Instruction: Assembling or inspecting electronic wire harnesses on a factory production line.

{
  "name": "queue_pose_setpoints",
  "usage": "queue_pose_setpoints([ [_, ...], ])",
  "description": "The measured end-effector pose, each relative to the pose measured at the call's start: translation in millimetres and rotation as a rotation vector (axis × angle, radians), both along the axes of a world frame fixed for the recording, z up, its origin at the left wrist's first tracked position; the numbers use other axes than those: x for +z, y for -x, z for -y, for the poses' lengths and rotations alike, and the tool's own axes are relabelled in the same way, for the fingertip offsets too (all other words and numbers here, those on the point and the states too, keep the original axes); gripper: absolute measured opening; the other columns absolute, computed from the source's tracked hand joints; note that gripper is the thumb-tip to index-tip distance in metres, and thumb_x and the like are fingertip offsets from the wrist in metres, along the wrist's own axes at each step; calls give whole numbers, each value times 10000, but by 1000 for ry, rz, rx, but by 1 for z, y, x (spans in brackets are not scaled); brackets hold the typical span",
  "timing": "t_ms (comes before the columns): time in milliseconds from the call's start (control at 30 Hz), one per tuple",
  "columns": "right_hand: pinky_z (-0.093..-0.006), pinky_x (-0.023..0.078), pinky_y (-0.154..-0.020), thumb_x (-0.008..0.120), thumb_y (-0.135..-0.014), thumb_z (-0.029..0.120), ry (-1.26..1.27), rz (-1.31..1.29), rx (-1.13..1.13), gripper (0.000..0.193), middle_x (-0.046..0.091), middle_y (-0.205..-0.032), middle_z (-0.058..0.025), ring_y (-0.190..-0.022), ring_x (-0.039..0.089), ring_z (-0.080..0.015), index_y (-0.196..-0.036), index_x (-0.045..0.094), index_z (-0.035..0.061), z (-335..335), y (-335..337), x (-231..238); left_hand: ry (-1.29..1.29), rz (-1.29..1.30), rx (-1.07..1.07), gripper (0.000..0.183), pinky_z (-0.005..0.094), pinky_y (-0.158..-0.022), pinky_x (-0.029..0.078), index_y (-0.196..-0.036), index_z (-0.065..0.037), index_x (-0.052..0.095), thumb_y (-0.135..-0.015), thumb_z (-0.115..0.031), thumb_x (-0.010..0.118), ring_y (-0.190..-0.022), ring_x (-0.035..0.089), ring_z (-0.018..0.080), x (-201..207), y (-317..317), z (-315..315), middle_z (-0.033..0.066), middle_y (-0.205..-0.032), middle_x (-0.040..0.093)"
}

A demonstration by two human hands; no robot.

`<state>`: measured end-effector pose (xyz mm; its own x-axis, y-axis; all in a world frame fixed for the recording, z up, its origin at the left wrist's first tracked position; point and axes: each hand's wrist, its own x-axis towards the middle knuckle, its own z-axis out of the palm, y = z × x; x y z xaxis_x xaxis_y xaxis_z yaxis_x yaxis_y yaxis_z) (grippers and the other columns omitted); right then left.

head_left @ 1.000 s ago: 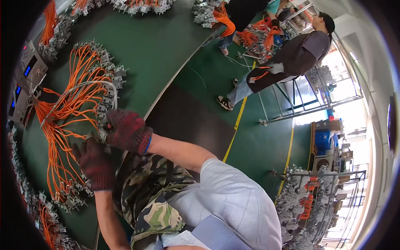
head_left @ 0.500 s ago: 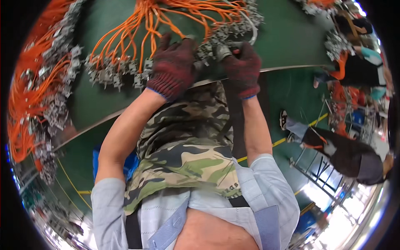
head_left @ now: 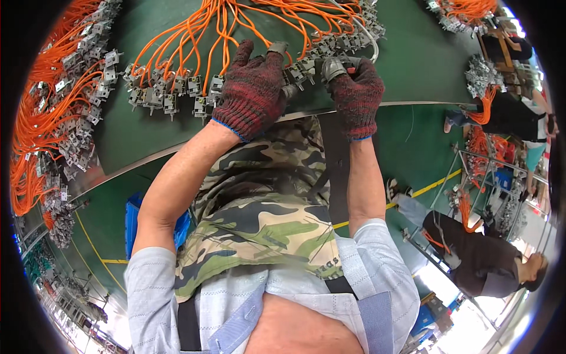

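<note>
Looking down at a green table, two hands in dark red knitted gloves work at its near edge. An orange cable bundle fans out on the table from the far side, ending in a curved row of grey metal connectors close to the near edge. The left hand lies palm down over the middle of that edge, forefinger and thumb apart beside the connectors; whether it grips one cannot be told. The right hand, further right along the same edge, has its fingers curled, its grey-wrapped thumb beside the row; a small red spot shows there, but what it holds is unclear. A white cable loops down at the table just beyond this hand. Since a second ago the steeply tilted view has levelled, and against half a second ago both hands remain at the same stretch of connectors, so the handling seems to continue there, with no clear sign of a connector moved. A heap of similar orange cables crowds the table's left end; a co-worker stands beyond its right side.
</note>
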<state>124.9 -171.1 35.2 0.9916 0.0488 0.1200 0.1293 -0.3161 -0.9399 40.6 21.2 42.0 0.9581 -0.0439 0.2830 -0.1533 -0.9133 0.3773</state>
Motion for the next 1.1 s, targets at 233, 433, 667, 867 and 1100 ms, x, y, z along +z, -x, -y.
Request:
queue_pose_setpoints([
  [233,-338,549,-676,856,-825,232,99,69,35,288,722,-773,-89,-679,640,-152,-918,699,9,-6,5,-2,17,29,-7,750,552,-1212,339,-1471,41,422,-883,-262,774,-1108,696,353,-3,-1,-1,176,-1050,733],
  [433,-319,563,-693,859,-848,230,145,137,96,275,737,-805,-65,-722,667,-128,-975,733,21,-6,8,8,17,33,3,785,544,-1227,318,-1489,45,391,-886,-272,781,-1085,704,339,-8,0,-1,153,-1028,731],
  [667,-279,562,-669,844,-886,198,-58,94,28,244,735,-825,-35,-744,652,-77,-996,734,9,-11,30,15,22,-2,10,775,545,-1236,307,-1505,41,376,-869,-183,758,-1086,706,337,-8,-1,-2,142,-1039,728],
  [867,-270,560,-658,842,-894,190,62,101,22,241,732,-829,-32,-725,655,-84,-991,726,2,-15,32,-6,11,19,-9,786,556,-1233,309,-1508,58,368,-855,-154,750,-1100,702,336,-7,-1,-1,142,-1075,722],
  [1100,-286,547,-681,859,-876,213,170,169,14,267,733,-820,-43,-723,642,-96,-968,727,0,-21,39,3,1,35,-2,787,557,-1224,322,-1495,71,377,-847,-164,759,-1102,698,337,-9,-1,1,140,-1075,717],
])
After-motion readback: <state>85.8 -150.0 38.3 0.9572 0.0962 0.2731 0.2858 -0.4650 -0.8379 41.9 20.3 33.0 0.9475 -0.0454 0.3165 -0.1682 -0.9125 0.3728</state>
